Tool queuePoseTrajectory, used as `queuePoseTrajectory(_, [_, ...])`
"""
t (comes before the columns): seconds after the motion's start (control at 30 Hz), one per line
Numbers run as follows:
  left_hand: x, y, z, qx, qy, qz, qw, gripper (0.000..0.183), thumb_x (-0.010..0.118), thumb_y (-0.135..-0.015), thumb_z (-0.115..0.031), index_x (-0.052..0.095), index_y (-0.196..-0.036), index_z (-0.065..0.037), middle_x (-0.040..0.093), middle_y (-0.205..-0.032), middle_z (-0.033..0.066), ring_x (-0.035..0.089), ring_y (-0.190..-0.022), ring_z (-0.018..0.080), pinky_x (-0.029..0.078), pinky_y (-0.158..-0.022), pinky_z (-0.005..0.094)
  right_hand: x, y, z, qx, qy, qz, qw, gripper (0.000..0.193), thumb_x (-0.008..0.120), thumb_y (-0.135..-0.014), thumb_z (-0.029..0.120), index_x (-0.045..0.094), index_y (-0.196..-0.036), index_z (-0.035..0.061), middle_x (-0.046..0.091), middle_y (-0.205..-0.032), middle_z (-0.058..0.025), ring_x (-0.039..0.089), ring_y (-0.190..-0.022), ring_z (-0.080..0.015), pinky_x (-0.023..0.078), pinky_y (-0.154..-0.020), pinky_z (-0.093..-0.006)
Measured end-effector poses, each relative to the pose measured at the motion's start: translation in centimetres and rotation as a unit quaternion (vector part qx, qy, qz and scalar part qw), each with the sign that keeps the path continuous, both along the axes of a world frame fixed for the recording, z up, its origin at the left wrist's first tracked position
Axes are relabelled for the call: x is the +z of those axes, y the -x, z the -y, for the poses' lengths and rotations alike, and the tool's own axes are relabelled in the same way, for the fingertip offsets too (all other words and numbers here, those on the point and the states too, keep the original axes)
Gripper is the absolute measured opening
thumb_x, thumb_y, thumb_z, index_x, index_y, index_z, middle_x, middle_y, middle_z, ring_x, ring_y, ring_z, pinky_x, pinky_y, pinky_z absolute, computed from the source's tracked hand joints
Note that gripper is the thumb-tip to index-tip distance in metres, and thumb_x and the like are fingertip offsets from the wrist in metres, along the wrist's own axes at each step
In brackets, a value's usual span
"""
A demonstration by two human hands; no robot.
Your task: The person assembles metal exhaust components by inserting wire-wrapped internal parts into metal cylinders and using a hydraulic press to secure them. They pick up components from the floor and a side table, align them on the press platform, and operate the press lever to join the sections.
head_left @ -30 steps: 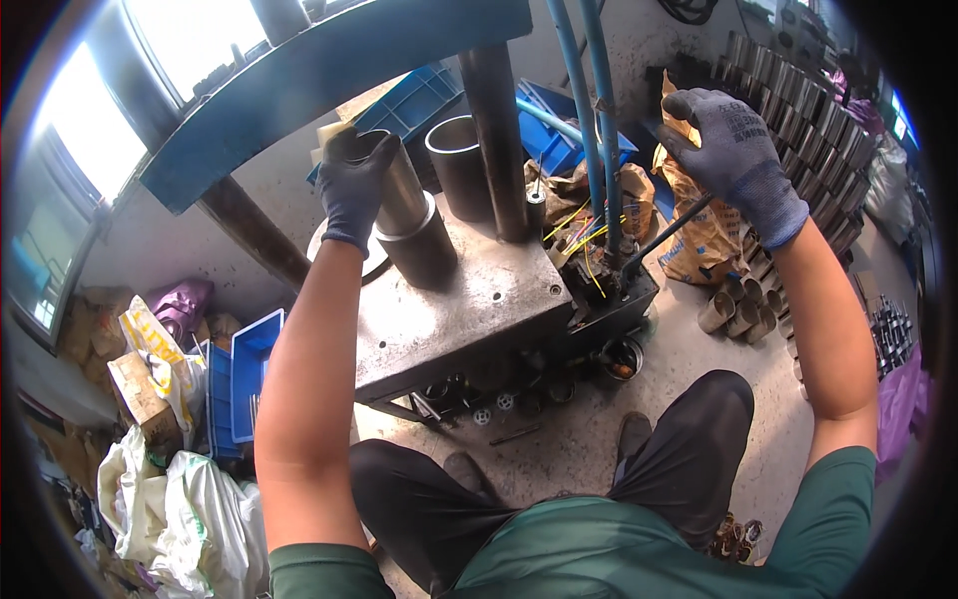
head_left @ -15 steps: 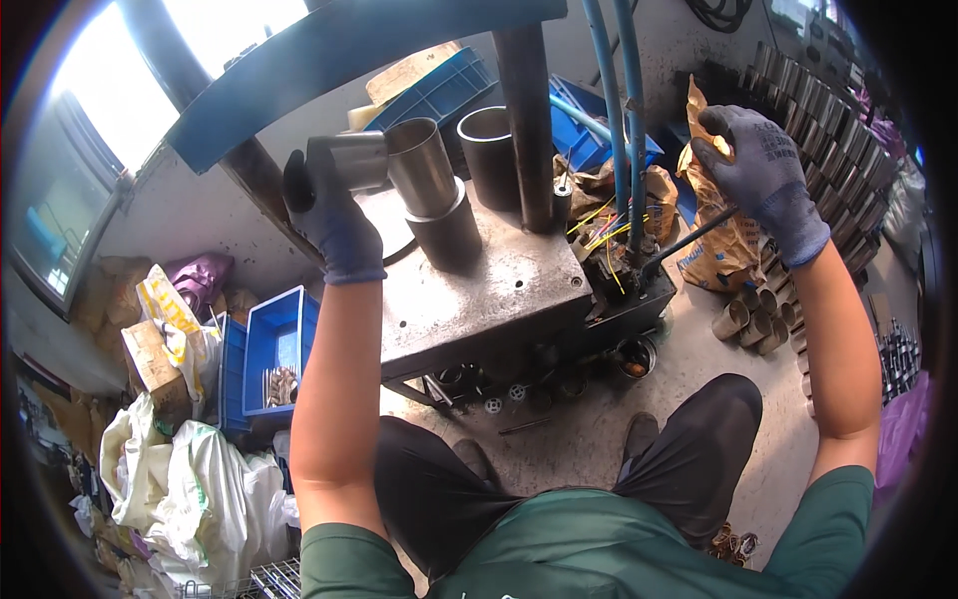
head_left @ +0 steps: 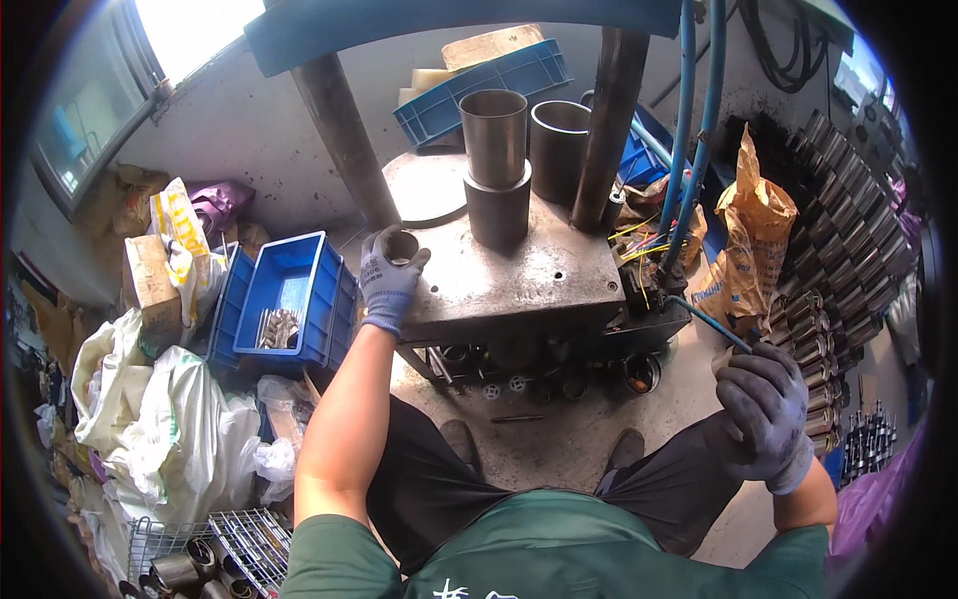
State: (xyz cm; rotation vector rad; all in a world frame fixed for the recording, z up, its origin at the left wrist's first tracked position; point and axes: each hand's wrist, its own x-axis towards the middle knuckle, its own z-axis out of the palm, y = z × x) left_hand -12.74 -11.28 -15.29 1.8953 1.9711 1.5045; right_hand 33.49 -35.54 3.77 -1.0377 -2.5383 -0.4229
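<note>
My left hand (head_left: pixel 387 285), in a grey glove, is closed around a metal tube (head_left: pixel 402 246) at the left edge of a steel press table (head_left: pixel 519 290). The tube's round open end faces up; my fingers hide most of its side. To its right, a shiny metal sleeve (head_left: pixel 495 140) stands upright on a darker cylinder (head_left: pixel 499 212). A second dark hollow cylinder (head_left: pixel 559 155) stands behind them. My gloved right hand (head_left: pixel 766 414) is low on the right, fingers curled at the end of a thin lever (head_left: pixel 709 321); the grip itself is partly hidden.
Steel posts (head_left: pixel 344 140) and a blue crossbeam (head_left: pixel 459 35) frame the table. Blue hoses (head_left: pixel 689 150) and loose wires hang at its right. Blue bins (head_left: pixel 284 299) and white sacks (head_left: pixel 180 429) crowd the left. A paper bag (head_left: pixel 748 240) and stacked metal tubes (head_left: pixel 838 230) stand right.
My left hand has lowered the tube from beside the stacked sleeve to the table's left edge, turning it upright. My right hand has come down, and the lever has swung from pointing up to down.
</note>
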Motion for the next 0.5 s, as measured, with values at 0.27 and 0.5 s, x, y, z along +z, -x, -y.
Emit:
queuePoseTrajectory(0.27, [-0.3, -4.9, 0.0, -0.004, 0.055, 0.058, 0.997, 0.059, 0.081, -0.081, -0.036, 0.064, -0.131, -0.01, 0.058, -0.13, 0.0188, 0.065, -0.115, 0.0353, 0.054, -0.1, 0.0432, -14.9, 1.1, -10.1, 0.072, 0.21, -0.155, 0.963, 0.027, 0.08, -0.079, 0.013, 0.071, -0.104, 0.0055, 0.073, -0.099, -0.0114, 0.069, -0.1, -0.0323, 0.049, -0.104, -0.0489])
queuePoseTrajectory(0.5, [-0.9, -15.0, 4.5, -0.345, 0.082, 0.042, 0.934, 0.076, 0.088, -0.076, -0.033, 0.055, -0.143, -0.013, 0.059, -0.131, 0.0186, 0.062, -0.123, 0.0358, 0.053, -0.104, 0.0433, -16.4, 1.9, -11.1, 0.106, 0.288, -0.154, 0.939, 0.022, 0.079, -0.08, 0.015, 0.072, -0.099, 0.0057, 0.073, -0.094, -0.0125, 0.07, -0.094, -0.0326, 0.053, -0.09, -0.0439])
